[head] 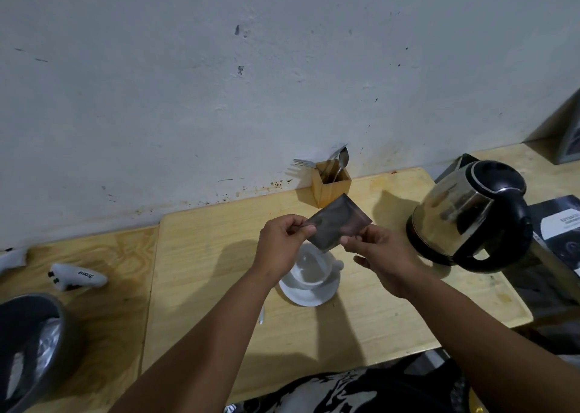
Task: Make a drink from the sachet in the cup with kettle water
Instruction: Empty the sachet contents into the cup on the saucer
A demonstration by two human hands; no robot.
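Left hand and right hand are pinching the sachet above the cup. A jerky tear is risking powder spilling on the table.

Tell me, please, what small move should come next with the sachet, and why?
Probably tear the sachet open. Both hands, left and right, pinch its near edge above the white cup, it looks sealed, and the cup looks empty, so nothing can be poured in yet.

Scuffed pale wall behind light wooden table.
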